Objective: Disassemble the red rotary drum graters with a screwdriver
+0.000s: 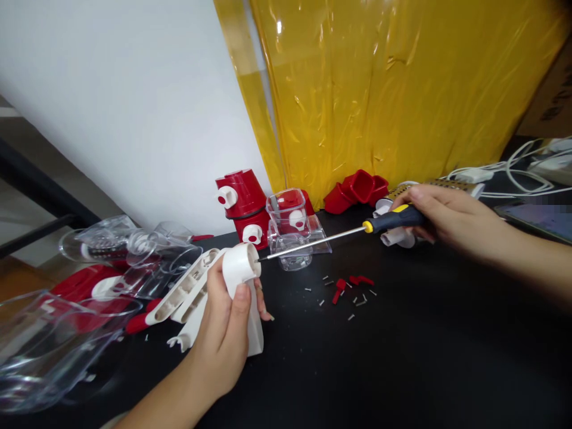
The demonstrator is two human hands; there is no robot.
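My left hand [227, 333] is closed around a white plastic part [239, 268] with a round hollow end, held up over the black table. In my right hand [440, 214] is a screwdriver [397, 219] with a dark blue and yellow handle. Its long shaft points left, and the tip is at the opening of the white part's round end; whether it meets a screw in there cannot be seen. Several small screws [361, 302] and small red plastic pieces [339, 287] lie on the table below the shaft.
White handle-like pieces [183, 286] and clear plastic housings [58, 339] crowd the left. Red bodies with white knobs [243, 193] and a clear part [290, 232] stand behind. Red tubes [357, 189], white cables [518, 173] and a phone-like slab [540, 215] are at the back right.
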